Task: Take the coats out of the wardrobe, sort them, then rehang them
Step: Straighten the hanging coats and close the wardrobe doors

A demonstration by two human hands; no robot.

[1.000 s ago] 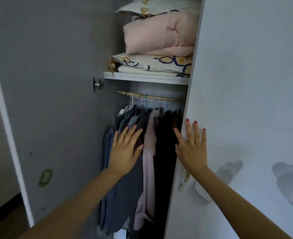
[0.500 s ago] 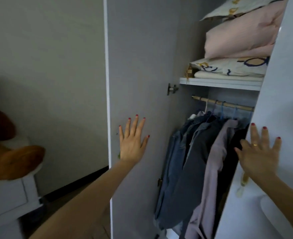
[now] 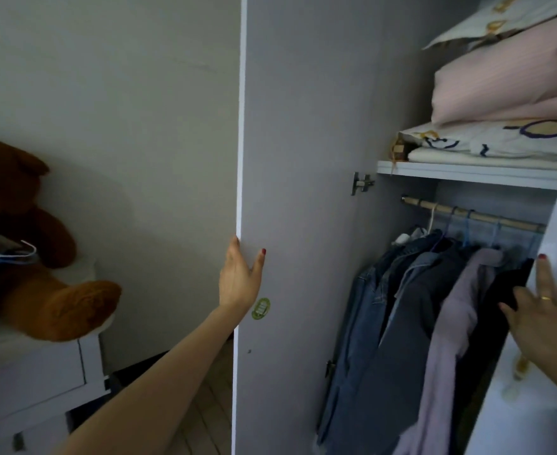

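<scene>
Head | coats (image 3: 418, 323) hanging between left hand (image 3: 239, 280) | right hand (image 3: 552, 320)

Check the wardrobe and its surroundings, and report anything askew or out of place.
The top pillow on the shelf sits tilted on the pink quilt. Loose hangers lie on a teddy bear left of the wardrobe, not on the rail. The coats hang normally.

matt smooth wardrobe door (image 3: 303, 159), wooden rail (image 3: 474, 215), denim coats (image 3: 379, 323), plush bear (image 3: 34, 257).
</scene>
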